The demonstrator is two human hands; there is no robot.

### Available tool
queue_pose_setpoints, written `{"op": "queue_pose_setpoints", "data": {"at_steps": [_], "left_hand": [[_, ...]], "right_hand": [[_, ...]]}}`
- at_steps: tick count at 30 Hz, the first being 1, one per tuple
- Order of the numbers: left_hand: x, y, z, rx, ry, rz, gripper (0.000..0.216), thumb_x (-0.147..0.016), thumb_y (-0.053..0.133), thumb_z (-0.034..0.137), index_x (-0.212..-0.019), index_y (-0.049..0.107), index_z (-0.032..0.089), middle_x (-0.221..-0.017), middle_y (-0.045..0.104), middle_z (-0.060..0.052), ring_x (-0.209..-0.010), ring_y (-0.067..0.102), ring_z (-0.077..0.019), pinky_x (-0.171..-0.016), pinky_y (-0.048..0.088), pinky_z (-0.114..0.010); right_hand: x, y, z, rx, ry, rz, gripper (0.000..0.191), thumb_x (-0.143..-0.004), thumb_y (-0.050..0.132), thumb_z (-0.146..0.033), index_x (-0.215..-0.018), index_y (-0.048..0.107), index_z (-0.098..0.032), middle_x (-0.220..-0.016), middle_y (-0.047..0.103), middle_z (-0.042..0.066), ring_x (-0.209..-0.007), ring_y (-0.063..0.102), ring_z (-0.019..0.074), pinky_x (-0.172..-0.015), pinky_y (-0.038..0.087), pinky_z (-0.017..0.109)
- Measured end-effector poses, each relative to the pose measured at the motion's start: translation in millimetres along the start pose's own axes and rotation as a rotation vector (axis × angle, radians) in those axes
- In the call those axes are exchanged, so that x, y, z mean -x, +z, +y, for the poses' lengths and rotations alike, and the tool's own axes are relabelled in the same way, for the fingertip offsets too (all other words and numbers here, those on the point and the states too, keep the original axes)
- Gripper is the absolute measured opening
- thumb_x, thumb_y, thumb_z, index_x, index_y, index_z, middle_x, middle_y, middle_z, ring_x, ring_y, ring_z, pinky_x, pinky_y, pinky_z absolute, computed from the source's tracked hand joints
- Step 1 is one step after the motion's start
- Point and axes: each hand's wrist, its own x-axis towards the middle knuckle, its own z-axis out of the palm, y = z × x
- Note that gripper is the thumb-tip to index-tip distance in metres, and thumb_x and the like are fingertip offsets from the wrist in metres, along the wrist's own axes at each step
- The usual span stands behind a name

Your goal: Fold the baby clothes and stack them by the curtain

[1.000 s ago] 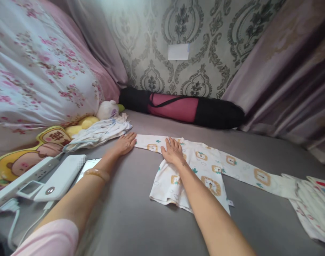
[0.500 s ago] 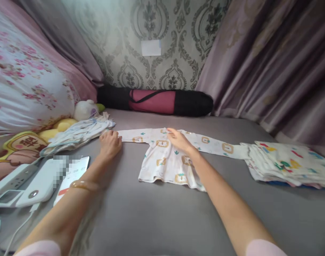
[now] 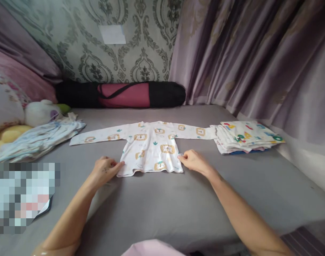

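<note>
A small white long-sleeved shirt [image 3: 149,149] with lion faces and green leaf prints is spread flat, sleeves stretched out to both sides and hem toward me. My left hand [image 3: 106,170] is closed at its lower left edge, with thumb and fingertips pinching the cloth near the hem corner. On the opposite side, my right hand [image 3: 196,161] pinches the shirt's right side edge a little above the hem. The right cuff reaches a stack of folded clothes [image 3: 248,137], whose top piece is white with colourful prints.
Light-coloured clothes [image 3: 42,137] lie in a loose pile at left, by a white plush toy [image 3: 41,112]. A blurred-out phone [image 3: 45,209] rests at front left. Along the wall lies a black and red long bag [image 3: 125,95] on the grey bed sheet [image 3: 141,209].
My left hand has gone from the left cuff to the lower left edge. My right hand has left the neckline for the right side. The shirt's body lies flatter, and the view has turned right.
</note>
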Motion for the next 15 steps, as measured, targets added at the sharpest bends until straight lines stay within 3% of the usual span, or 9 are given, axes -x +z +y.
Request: {"op": "queue_pose_setpoints", "data": {"at_steps": [3, 6, 10, 15], "left_hand": [[7, 6, 5, 0.052, -0.021, 0.024, 0.047, -0.072, 0.05, 0.06, -0.063, 0.069, 0.018, -0.076, 0.066, -0.01, -0.085, 0.058, -0.0261, -0.074, 0.042, -0.03], [12, 10, 8, 0.099, -0.025, 0.054, 0.045, -0.066, 0.055, 0.061, -0.061, 0.067, 0.018, -0.077, 0.064, -0.01, -0.083, 0.057, -0.0257, -0.073, 0.043, -0.031], [19, 7, 11, 0.235, -0.037, 0.035, 0.048, -0.066, 0.055, 0.066, -0.062, 0.061, 0.019, -0.069, 0.06, -0.005, -0.07, 0.055, -0.021, -0.063, 0.04, -0.029], [23, -1, 8, 0.496, -0.139, 0.0, 0.051, -0.068, 0.054, 0.07, -0.073, 0.053, 0.02, -0.056, 0.054, 0.003, -0.054, 0.048, -0.0144, -0.052, 0.033, -0.024]], "right_hand": [[16, 3, -13, 0.101, -0.032, 0.021, 0.044, -0.084, 0.052, -0.048, -0.051, 0.047, -0.019, -0.053, 0.056, 0.002, -0.052, 0.05, 0.0126, -0.049, 0.022, 0.026], [25, 7, -18, 0.112, -0.032, 0.023, 0.036, -0.083, 0.054, -0.045, -0.058, 0.05, -0.02, -0.061, 0.06, 0.001, -0.056, 0.05, 0.0125, -0.051, 0.022, 0.026], [28, 8, -13, -0.008, -0.043, 0.053, 0.026, -0.083, 0.053, -0.04, -0.066, 0.049, -0.021, -0.066, 0.062, -0.001, -0.06, 0.054, 0.0126, -0.053, 0.028, 0.024], [23, 2, 3, -0.227, 0.009, -0.039, 0.021, -0.084, 0.053, -0.04, -0.075, 0.046, -0.022, -0.058, 0.056, -0.006, -0.046, 0.054, 0.0103, -0.049, 0.033, 0.022]]}}
